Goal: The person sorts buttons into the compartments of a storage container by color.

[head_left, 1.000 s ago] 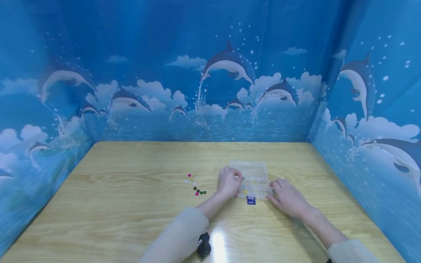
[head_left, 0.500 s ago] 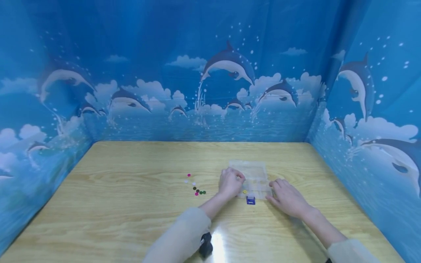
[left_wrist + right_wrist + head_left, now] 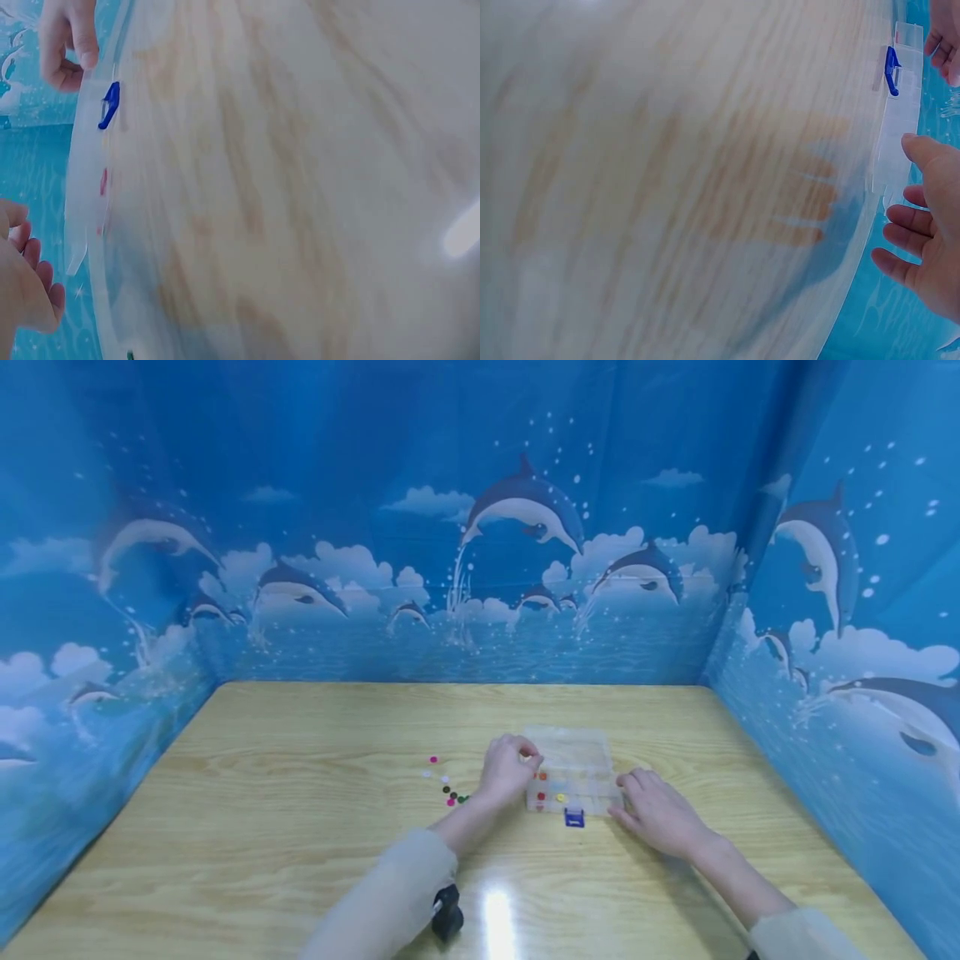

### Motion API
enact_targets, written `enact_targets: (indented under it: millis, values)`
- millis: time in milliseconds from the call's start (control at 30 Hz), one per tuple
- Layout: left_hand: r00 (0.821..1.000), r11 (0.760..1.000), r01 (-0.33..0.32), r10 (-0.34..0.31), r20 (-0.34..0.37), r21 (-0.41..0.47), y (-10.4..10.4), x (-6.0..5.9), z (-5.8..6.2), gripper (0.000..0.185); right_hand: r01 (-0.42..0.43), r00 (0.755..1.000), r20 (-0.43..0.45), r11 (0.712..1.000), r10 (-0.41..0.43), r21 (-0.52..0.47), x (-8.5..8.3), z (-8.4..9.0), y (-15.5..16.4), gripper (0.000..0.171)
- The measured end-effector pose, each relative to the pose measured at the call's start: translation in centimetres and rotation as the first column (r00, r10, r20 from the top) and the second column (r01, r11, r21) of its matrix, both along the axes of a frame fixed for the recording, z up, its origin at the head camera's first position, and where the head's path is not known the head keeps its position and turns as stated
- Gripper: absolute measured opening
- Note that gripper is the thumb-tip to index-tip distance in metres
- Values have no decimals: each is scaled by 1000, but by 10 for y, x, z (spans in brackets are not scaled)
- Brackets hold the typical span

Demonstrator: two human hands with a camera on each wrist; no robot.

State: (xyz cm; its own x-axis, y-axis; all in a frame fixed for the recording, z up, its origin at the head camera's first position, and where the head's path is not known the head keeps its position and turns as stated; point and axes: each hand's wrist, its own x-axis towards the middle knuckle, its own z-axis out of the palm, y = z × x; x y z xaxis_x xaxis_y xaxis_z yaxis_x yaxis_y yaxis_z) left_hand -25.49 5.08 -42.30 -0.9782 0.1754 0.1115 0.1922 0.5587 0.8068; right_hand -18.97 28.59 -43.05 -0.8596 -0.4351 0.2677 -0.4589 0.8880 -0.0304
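A clear plastic compartment box lies open on the wooden table, its blue latch facing me. Red, orange and yellow pieces sit in its left cells. My left hand hovers at the box's left edge with its fingers loosely curled, and nothing shows in them. The right hand rests flat on the table, fingertips against the box's right front corner. The left wrist view shows the box, its latch and the left hand's fingers. The right wrist view shows the box beside the right hand's thumb.
Several small coloured pieces lie loose on the table just left of my left hand. Blue dolphin-print walls close in the table at the back and on both sides. A black wrist camera sits under the left sleeve.
My left hand has drawn back from over the box to its left edge, uncovering the red and orange pieces in the left cells. The right hand has stayed put.
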Motion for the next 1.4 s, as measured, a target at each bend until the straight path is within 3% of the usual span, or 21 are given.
enact_targets:
  millis: [300,500,1000,1400]
  values:
    - [995,1000,8,-10,-97,-19,-27,-1,8,7,5,1000,3,1000,-5,1,-2,-3,1,37]
    - [993,1000,-23,21,-117,-16,-44,-3,10,8,7,1000,8,1000,-7,1,-3,-3,2,38]
    - [988,988,-152,152,-30,-5,-91,-17,8,13,-13,1000,-21,1000,13,14,-1,-1,2,37]
    - [980,980,-198,198,12,6,-117,-24,3,16,-1,1000,13,1000,1,9,0,1,0,37]
